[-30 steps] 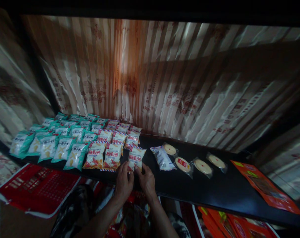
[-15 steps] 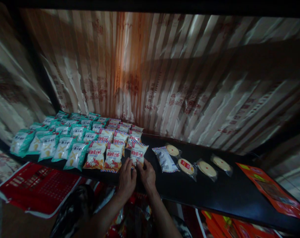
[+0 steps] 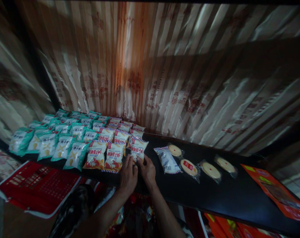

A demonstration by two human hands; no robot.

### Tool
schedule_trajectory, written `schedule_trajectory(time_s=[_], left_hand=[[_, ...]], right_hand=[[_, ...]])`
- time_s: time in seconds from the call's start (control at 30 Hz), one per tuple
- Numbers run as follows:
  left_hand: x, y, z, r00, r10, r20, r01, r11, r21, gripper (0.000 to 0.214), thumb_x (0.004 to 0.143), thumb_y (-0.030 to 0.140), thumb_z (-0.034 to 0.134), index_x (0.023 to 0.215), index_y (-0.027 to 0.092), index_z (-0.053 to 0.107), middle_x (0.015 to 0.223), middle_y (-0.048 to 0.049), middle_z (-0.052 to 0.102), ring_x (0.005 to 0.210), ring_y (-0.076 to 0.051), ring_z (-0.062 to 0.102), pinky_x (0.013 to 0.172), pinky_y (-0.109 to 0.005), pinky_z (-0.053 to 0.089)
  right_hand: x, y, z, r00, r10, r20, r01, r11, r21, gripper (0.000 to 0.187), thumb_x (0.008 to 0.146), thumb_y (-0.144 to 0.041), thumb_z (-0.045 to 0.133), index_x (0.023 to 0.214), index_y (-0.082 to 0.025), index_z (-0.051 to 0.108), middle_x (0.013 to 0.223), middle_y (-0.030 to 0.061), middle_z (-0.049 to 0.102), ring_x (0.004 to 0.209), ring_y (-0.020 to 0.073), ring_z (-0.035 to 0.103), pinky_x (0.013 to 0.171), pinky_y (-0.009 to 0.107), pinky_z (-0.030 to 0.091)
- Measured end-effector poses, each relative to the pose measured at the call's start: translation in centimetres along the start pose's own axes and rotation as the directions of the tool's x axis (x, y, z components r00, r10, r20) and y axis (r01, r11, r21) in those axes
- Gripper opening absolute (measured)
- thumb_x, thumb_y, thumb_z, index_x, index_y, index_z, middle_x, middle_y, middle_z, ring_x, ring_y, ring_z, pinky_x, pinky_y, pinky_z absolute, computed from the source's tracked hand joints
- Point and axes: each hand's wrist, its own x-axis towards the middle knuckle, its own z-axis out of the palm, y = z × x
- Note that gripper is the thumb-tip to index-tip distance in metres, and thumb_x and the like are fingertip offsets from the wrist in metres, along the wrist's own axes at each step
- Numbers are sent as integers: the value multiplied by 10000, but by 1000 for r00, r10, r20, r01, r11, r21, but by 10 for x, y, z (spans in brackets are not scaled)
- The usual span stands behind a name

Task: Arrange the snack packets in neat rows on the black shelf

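Observation:
Both my hands are at the lower end of one orange-and-white snack bag (image 3: pixel 138 147), which stands tilted up at the right end of its row. My left hand (image 3: pixel 128 173) touches its lower left edge, and my right hand (image 3: pixel 147 170) has its thumb on the front and fingers at the right side. Close by on the left stand matching snack bags (image 3: pixel 114 157) in rows. Beyond them are several teal snack bags (image 3: pixel 77 153). A silver-backed bag (image 3: pixel 167 160) lies to the right of my hands.
Round flat pastries in clear wrappers (image 3: pixel 210 170) lie on the black shelf (image 3: pixel 194 195). An orange packet (image 3: pixel 273 190) rests at the right end. Below the shelf's front are a red basket (image 3: pixel 38 185) and more orange packets (image 3: pixel 229 226). A pleated sheet (image 3: pixel 189 72) hangs behind.
The view has shifted slightly. My hands stay at the same snack bag, which has moved back a little toward the bags behind it.

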Motion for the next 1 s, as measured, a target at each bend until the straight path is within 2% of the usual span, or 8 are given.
schedule_trajectory(time_s=[0.33, 0.53, 0.73, 1.0], left_hand=[[7, -4, -1, 1000, 18, -11, -18, 999, 42, 449, 884, 263, 346, 1295, 113, 447, 1417, -155, 396, 1325, -233, 347, 1087, -435, 311], [6, -8, 3, 998, 52, -39, -50, 997, 59, 457, 887, 272, 348, 1310, 120, 428, 1436, -153, 364, 1331, -244, 334, 1084, -451, 309], [2, -13, 10, 991, 122, -62, -117, 990, 77, 464, 888, 252, 344, 1336, 143, 393, 1461, -133, 326, 1359, -240, 275, 1092, -453, 297], [0, -11, 9, 986, 157, -46, -152, 982, 109, 483, 897, 239, 324, 1362, 111, 351, 1485, -153, 269, 1385, -243, 202, 1110, -466, 260]], right_hand=[[8, 2, 9, 1000, -8, -15, 9, 996, 86, 460, 793, -435, 496, 1123, -146, 633, 997, 116, 680, 900, 227, 621, 817, 329, 464], [11, 0, 11, 1000, -24, 17, 24, 999, 47, 460, 797, -429, 488, 1132, -149, 630, 992, 117, 680, 912, 239, 613, 831, 348, 460], [11, 0, 13, 999, -2, -43, 6, 996, 94, 558, 789, -425, 508, 1262, -130, 524, 1099, 140, 650, 982, 251, 599, 846, 365, 463], [13, 3, 19, 999, -50, -15, 51, 992, 119, 514, 791, -403, 506, 1222, -128, 558, 1154, 144, 628, 1045, 251, 571, 908, 381, 437]])
